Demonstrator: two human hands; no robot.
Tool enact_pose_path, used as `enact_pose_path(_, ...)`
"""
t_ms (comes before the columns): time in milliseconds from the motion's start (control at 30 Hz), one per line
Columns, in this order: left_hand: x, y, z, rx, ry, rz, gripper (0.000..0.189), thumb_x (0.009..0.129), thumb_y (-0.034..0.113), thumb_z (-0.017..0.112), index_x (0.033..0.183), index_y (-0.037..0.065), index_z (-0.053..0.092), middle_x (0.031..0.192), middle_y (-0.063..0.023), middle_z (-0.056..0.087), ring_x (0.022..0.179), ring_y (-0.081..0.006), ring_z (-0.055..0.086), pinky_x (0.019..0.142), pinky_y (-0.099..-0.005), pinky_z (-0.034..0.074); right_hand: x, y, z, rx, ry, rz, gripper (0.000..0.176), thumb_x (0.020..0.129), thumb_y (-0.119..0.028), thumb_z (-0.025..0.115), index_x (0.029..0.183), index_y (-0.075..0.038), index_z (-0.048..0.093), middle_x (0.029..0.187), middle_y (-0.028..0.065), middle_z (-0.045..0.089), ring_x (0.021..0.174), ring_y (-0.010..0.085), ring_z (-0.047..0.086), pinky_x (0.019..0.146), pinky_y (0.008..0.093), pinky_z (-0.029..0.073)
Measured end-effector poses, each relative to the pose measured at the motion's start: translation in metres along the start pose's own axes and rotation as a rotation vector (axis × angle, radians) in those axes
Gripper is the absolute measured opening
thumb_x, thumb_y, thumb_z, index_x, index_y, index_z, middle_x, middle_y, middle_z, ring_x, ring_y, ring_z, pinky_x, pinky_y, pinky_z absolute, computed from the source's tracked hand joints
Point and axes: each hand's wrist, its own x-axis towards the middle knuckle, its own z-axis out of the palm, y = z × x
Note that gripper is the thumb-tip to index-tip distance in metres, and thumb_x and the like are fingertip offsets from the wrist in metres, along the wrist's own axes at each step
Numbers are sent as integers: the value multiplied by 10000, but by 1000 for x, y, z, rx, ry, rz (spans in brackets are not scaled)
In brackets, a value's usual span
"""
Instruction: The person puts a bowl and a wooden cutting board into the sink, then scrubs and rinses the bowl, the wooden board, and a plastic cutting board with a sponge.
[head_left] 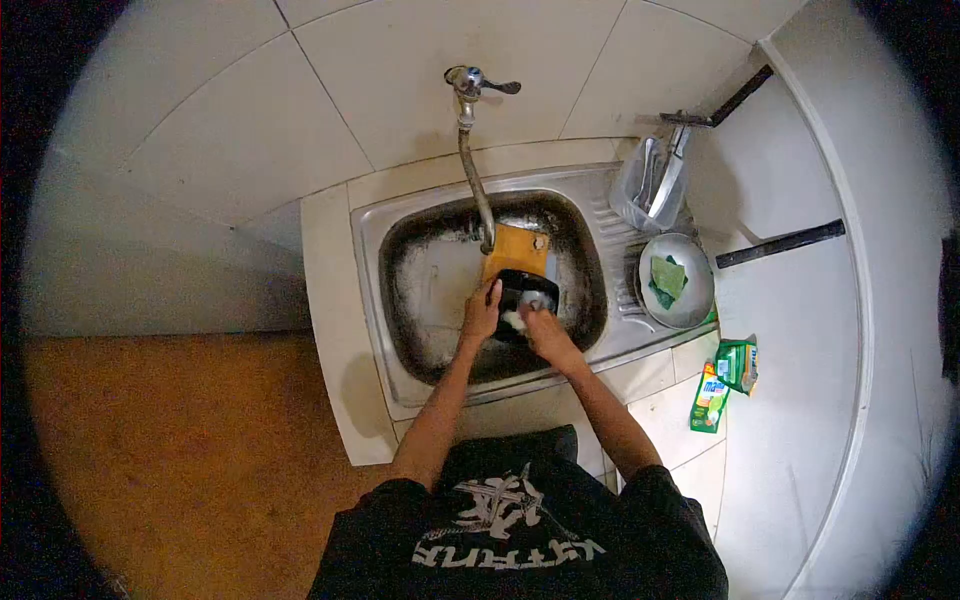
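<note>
Forearms stretch over the sink [366, 250]; my left hand [482, 314] clamps the rim of the bowl [527, 288], low in the basin, and my right hand [548, 330] pinches a sponge [514, 321] inside it. Best to brace it firmly and scrub in small circles, clear of the board [517, 252].

Fisheye view: black vignette in every corner, tile lines bowed. Warm light is brightest on the wall above the sink [366, 262]. Its basin is murky and the floor to its left dim. The left hand [481, 318], right hand [545, 332] and dish [522, 285] look soft.
</note>
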Motion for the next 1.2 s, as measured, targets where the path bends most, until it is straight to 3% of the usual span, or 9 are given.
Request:
enact_pose_path(200, 12, -42, 23, 401, 70, -12, 312, 895, 224, 374, 1025, -14, 529, 896, -246, 555, 826, -401, 528, 700, -454, 413, 24, 42, 85, 98, 79, -91, 380, 657, 30, 546, 1030, -1, 479, 850, 222, 563, 763, 400, 557, 638, 454, 468)
enact_pose_path(300, 15, -34, 20, 321, 212, 234, 296, 888, 174, 381, 1073, -31, 486, 987, -261, 502, 893, -415, 487, 763, -450, 400, 42, 29, 68, 14, 134, -127, 387, 665, 24, 549, 1040, -21, 470, 851, 215, 550, 754, 394, 563, 620, 454, 471)
enact_pose_path(433, 19, -48, 19, 369, 51, 220, 289, 875, 112, 396, 1115, -43, 441, 1028, -261, 459, 939, -422, 452, 818, -435, 385, 62, 6, 31, -35, 37, 79, 291, 695, 20, 526, 969, -51, 460, 860, 219, 534, 708, 395, 573, 591, 442, 481)
enact_pose_path(567, 18, -42, 28, 224, 219, 253, 306, 883, 81, 370, 1165, -26, 416, 1040, -247, 475, 967, -405, 461, 850, -412, 376, 38, -2, 10, -40, 103, 176, 91, 739, -25, 517, 814, -36, 468, 782, 189, 545, 668, 406, 558, 552, 440, 461)
enact_pose_path(667, 17, -26, 22, 47, 175, 260, 323, 902, 103, 333, 1197, -10, 401, 1123, -237, 460, 1055, -385, 437, 890, -397, 357, 27, 13, 37, 95, 84, 79, 86, 734, -50, 543, 776, -30, 471, 749, 197, 537, 630, 422, 520, 532, 449, 420)
enact_pose_path(767, 17, -26, 19, -42, 70, 187, 335, 916, 139, 312, 1209, 0, 395, 1197, -222, 433, 1133, -358, 399, 929, -384, 330, 41, 49, 120, 321, 414, -272, 129, 744, -54, 536, 856, -13, 485, 746, 220, 521, 623, 426, 482, 538, 450, 389)
enact_pose_path(967, 20, -28, 15, -72, 41, 92, 377, 934, 243, 304, 1219, 11, 385, 1217, -201, 433, 1153, -320, 398, 955, -362, 303, 52, 32, 94, 218, 495, -247, 318, 714, -55, 565, 1015, 0, 479, 750, 224, 526, 697, 406, 511, 578, 448, 421)
enact_pose_path(1100, 16, -30, 23, -171, 100, -69, 432, 937, 319, 294, 1224, 6, 373, 1207, -189, 441, 1145, -295, 404, 957, -351, 295, 52, -1, 19, 5, -79, 257, 302, 723, -88, 555, 1011, -17, 498, 770, 215, 547, 773, 378, 550, 637, 421, 471)
enact_pose_path(1200, 14, -37, 29, -256, 79, -30, 451, 936, 338, 283, 1225, 4, 373, 1203, -182, 445, 1142, -282, 404, 954, -343, 296, 38, -4, 16, -58, -190, 230, 286, 734, -111, 547, 1010, -51, 503, 799, 215, 554, 781, 381, 559, 650, 426, 475)
